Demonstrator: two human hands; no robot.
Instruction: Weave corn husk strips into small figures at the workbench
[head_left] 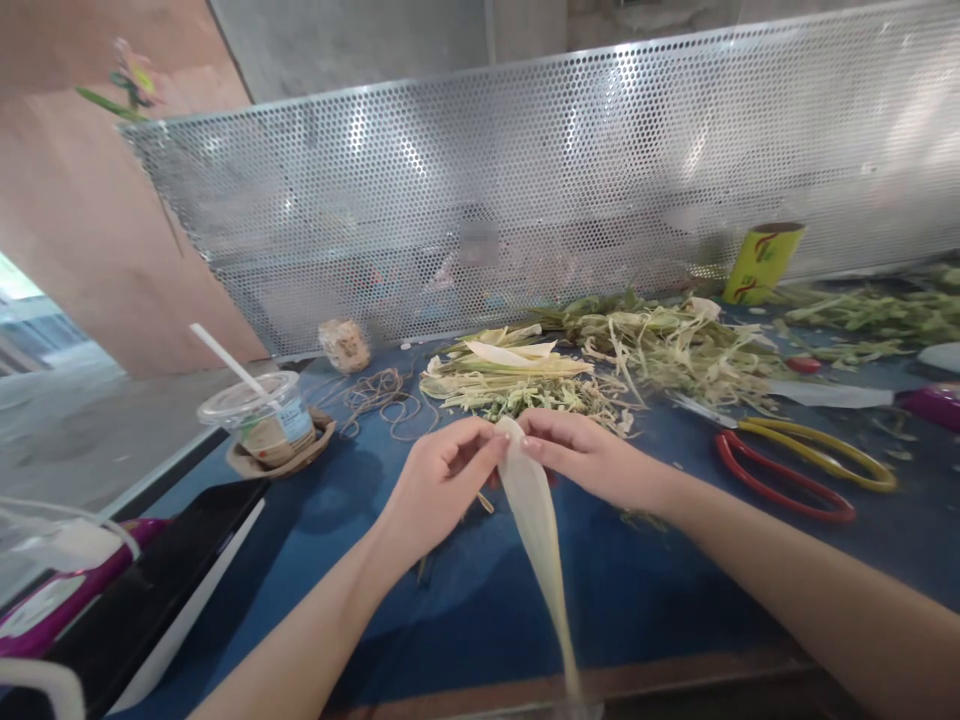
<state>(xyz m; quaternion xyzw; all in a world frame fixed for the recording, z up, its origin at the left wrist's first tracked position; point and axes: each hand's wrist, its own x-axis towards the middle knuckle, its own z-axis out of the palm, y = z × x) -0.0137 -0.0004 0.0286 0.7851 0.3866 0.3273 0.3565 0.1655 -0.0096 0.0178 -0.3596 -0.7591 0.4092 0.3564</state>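
Note:
A pale, long strip that looks like a dried corn husk (534, 505) hangs between my hands, broad at the top and tapering toward the table's front edge. My left hand (448, 475) pinches its upper left edge between thumb and fingers. On the other edge, my right hand (577, 448) grips it the same way, thumb in front. Just beyond my fingers lies a pile of similar pale green and cream strips (517, 375). The husk's lower tip is blurred near the bottom of the view.
Scissors with red and yellow handles (784, 480) and a purple-handled knife (832, 393) lie at right. At left are an iced drink cup (262, 425), a ball of twine (345, 345), loose string (382, 400) and a black device (180, 560). A perforated metal screen (450, 200) stands behind.

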